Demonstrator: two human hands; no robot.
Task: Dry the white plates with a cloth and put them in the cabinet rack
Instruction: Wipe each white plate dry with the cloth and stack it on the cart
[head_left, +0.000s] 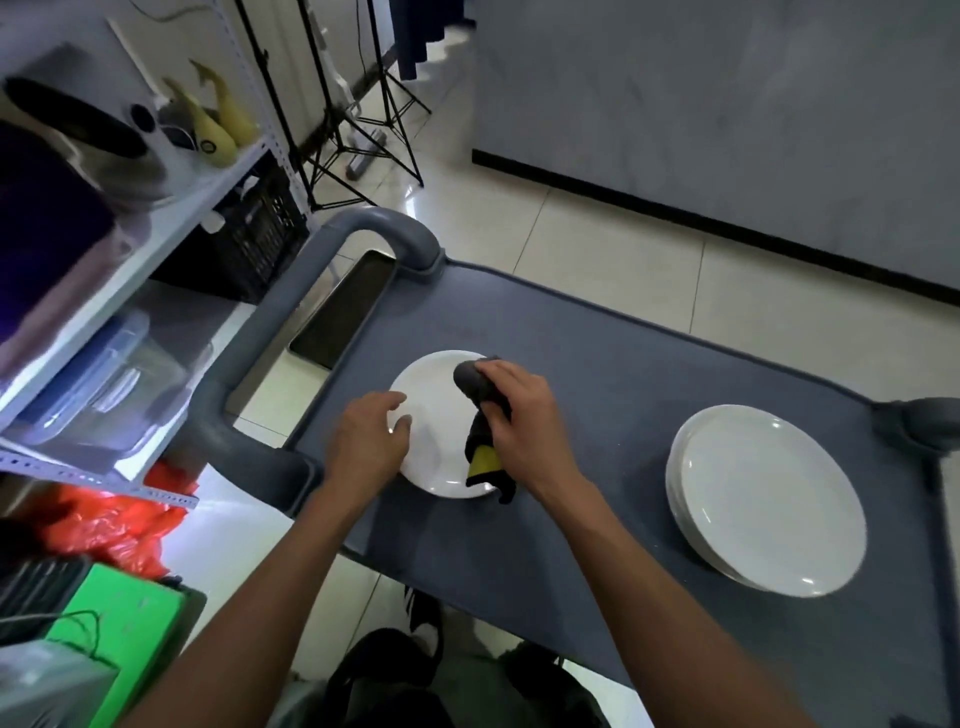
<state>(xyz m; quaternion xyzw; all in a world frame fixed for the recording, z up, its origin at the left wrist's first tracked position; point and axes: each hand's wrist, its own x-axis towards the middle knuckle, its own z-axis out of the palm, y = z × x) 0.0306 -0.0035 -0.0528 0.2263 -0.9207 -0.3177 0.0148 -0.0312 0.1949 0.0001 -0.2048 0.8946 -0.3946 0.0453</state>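
One plate (434, 415) under left fingers (397, 413), cloth (480, 410) bunched in right fingers (498, 387)

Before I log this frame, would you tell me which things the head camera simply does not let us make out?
- How many white plates sit in the stack at the right: only rim edges show.
- Whether the single white plate is dry: glare, the left hand and the right hand with its dark grey and yellow cloth cover it.
- The cabinet rack: not identifiable in this view.
- Contents of the white metal shelf at the left: blurred, cut off by the frame edge.
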